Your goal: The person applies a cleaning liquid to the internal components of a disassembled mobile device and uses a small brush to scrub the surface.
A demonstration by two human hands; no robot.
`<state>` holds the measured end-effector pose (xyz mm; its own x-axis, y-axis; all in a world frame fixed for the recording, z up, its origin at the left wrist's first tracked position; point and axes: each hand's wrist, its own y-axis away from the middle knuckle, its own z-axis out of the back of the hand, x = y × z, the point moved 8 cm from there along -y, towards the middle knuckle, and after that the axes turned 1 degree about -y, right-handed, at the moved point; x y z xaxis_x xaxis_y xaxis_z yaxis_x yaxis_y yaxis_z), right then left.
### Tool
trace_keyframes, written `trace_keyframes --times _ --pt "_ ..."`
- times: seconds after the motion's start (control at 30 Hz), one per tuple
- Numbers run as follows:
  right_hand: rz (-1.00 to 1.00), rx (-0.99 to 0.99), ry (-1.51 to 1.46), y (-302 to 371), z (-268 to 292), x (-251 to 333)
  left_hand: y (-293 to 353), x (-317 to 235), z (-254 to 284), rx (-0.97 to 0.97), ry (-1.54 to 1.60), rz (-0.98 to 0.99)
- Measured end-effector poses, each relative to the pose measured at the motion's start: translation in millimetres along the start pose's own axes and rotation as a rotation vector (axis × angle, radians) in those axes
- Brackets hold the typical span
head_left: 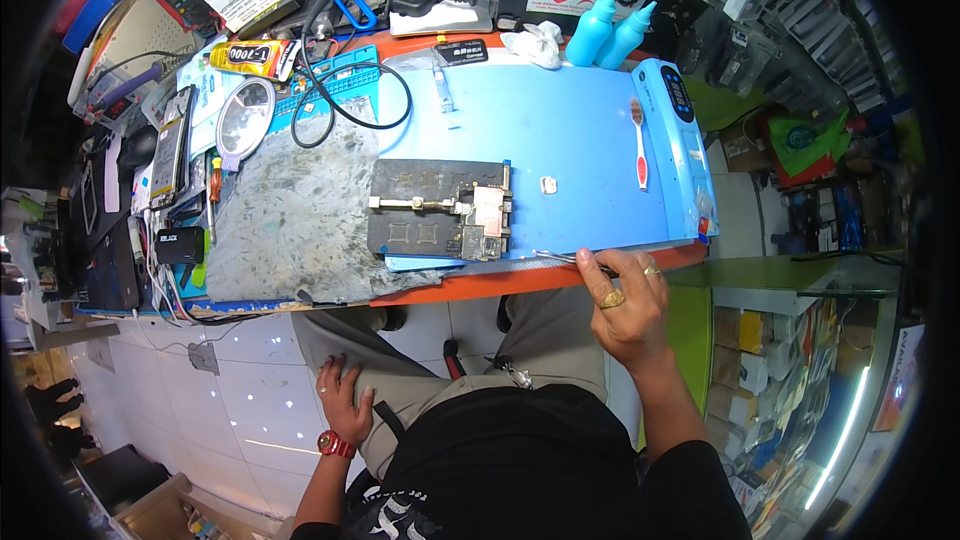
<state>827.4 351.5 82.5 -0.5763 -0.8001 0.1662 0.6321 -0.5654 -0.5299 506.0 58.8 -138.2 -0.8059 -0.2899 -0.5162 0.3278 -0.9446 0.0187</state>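
Observation:
My right hand (632,312), with rings on its fingers, is at the front edge of the blue work mat (590,155). It pinches thin metal tweezers (560,257), whose tips point left toward a dark board-holding fixture (405,185). A small circuit board (487,215) sits clamped at that fixture's right side. Just right of it, a small whitish piece (548,185) lies on the mat. My left hand (343,398) rests on my left thigh, fingers spread and holding nothing; a red watch (336,444) is on that wrist.
A toothbrush (639,145) lies beside a blue-white device with a display (680,160). Two turquoise squeeze bottles (607,35) stand behind. A stained grey mat (290,210) covers the left side, near a black cable (395,122), a yellow glue box (245,57) and a round magnifier (246,118).

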Motion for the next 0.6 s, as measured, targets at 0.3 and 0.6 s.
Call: trace_keyframes --times 0.3,0.6 --pt "0.073 0.022 0.035 3.3 0.6 0.2 0.0 0.0 0.6 -0.005 -0.002 0.0" --pt "0.026 0.15 0.054 7.6 -2.5 10.2 -0.7 -0.7 0.7 -0.01 -0.005 -0.007"
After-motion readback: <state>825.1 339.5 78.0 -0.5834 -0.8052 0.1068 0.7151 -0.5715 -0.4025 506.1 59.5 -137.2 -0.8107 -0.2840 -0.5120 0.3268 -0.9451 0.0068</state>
